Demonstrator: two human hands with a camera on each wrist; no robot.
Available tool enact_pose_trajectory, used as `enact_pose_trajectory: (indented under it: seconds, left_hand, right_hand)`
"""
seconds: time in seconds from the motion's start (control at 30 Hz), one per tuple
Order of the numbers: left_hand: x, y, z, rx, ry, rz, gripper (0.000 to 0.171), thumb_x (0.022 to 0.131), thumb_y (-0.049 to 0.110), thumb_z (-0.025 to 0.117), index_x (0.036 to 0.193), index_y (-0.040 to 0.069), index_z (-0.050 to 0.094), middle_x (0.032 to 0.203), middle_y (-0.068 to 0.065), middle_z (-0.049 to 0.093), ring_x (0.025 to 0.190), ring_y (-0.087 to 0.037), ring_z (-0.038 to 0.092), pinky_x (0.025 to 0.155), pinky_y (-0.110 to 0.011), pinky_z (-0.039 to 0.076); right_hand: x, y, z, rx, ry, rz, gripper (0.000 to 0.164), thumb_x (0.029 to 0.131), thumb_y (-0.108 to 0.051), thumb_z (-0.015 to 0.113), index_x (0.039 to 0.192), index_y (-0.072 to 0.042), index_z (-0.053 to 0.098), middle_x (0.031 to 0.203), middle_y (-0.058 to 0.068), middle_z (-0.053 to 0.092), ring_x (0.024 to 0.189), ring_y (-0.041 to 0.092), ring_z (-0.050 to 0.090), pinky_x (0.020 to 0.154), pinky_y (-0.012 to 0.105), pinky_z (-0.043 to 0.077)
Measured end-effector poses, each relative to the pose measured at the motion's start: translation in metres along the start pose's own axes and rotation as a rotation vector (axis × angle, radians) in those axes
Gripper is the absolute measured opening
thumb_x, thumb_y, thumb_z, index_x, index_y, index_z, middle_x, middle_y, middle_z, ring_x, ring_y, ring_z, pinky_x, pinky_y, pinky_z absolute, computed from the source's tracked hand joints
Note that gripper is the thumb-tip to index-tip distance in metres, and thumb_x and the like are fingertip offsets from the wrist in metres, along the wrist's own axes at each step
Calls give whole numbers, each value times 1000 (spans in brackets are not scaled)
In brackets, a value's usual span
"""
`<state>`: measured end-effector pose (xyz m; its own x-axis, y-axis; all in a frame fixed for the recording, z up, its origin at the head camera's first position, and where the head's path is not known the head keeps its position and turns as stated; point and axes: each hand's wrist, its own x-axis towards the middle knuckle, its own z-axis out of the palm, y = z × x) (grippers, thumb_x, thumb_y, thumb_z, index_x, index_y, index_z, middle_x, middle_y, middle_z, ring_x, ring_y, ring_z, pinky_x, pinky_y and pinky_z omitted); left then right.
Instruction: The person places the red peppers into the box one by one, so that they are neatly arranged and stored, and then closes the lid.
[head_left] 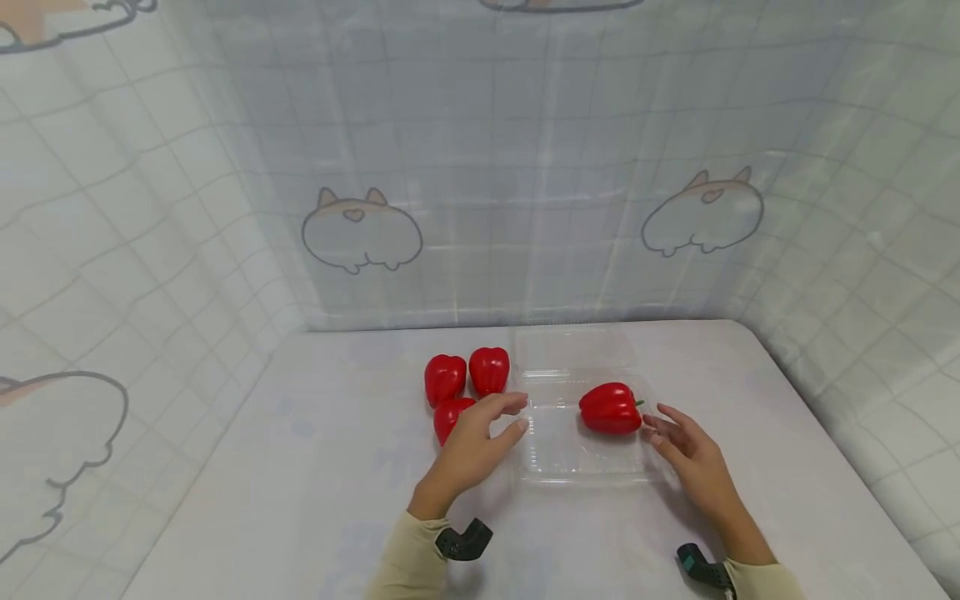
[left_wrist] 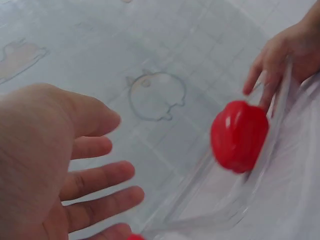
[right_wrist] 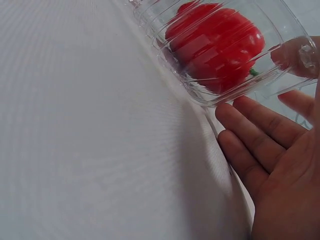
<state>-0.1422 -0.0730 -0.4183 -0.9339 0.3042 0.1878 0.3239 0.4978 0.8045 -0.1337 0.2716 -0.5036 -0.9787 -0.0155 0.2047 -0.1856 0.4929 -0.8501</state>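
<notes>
A red bell pepper lies on its side in a clear plastic container, its green stem pointing right. My left hand hovers by the container's left side, thumb and fingers spread, holding nothing; it partly covers one of three red bell peppers on the table. At the container's right wall is my right hand, its fingers loosely extended. The right wrist view has the fingertips close against the container's lower edge; whether they touch it I cannot tell.
The container's clear lid is folded back behind it on the white table. Sheeting with a grid and animal drawings hangs at the back and sides. A dark strapped device sits on each wrist.
</notes>
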Motion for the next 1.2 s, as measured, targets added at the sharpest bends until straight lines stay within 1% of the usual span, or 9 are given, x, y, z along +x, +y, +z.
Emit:
enact_pose_trajectory:
  seconds: [0.07,0.33,0.4,0.57,0.63,0.73,0.93,1.07,1.2]
  left_hand:
    - [-1,-4,-6,-5,49,6,45,92,30,72,135,22,61,128,6,64,116,-20,61,92,-45,55]
    - [2,-27,-23,-6,255,18,34,95,24,70,128,20,65,122,7,66,110,-14,63,88,-38,57]
    - [2,-32,-26,7,295,7,31,95,22,70,126,19,67,119,8,67,108,-14,64,88,-38,57]
    - [2,-44,-33,62,362,-20,31,93,16,71,124,17,68,116,5,68,106,-17,64,84,-43,58]
    - [2,-52,-37,104,396,-18,31,93,15,71,123,15,68,115,2,68,105,-19,64,84,-44,58]
    - [2,-64,-42,145,443,-31,29,93,16,71,122,14,69,115,0,67,104,-20,63,86,-43,58]
    - [3,-90,-52,82,430,-117,30,96,22,67,126,14,66,121,-1,65,109,-19,62,91,-41,55]
    - [0,-103,-56,42,384,-188,34,97,28,67,129,18,64,126,1,63,113,-19,60,93,-42,54]
    - [-4,-111,-58,16,332,-211,37,97,33,66,132,21,62,128,2,61,115,-19,59,94,-43,54]
  right_hand:
    - [0,0,0,0,1,0,55,102,-29,60,151,-11,42,137,13,61,111,-16,51,89,8,41]
    - [-1,-1,-2,-21,-5,6,48,102,-30,59,145,-10,50,139,13,59,116,-14,49,88,9,43]
    - [-2,-2,-2,-24,-9,7,48,103,-30,58,146,-11,50,139,13,59,119,-6,53,89,9,42]
    - [-2,-5,-4,-16,-22,-9,48,103,-28,58,146,-9,49,139,16,59,127,28,56,90,8,40]
    - [-2,-6,-5,-10,-31,-11,48,103,-28,58,146,-9,49,139,16,59,127,34,55,91,9,40]
    - [-1,-5,-5,-14,-40,-11,48,103,-28,58,146,-10,48,139,16,58,128,34,54,91,9,39]
    - [-1,-1,-6,-40,-42,13,49,103,-30,56,148,-13,47,141,12,58,128,25,55,91,11,41]
    - [-1,1,-6,-21,-51,19,50,104,-31,56,149,-12,46,142,13,57,130,30,53,90,10,41]
    - [0,1,-5,-14,-58,9,50,104,-30,56,149,-12,46,142,13,57,130,33,52,90,10,41]
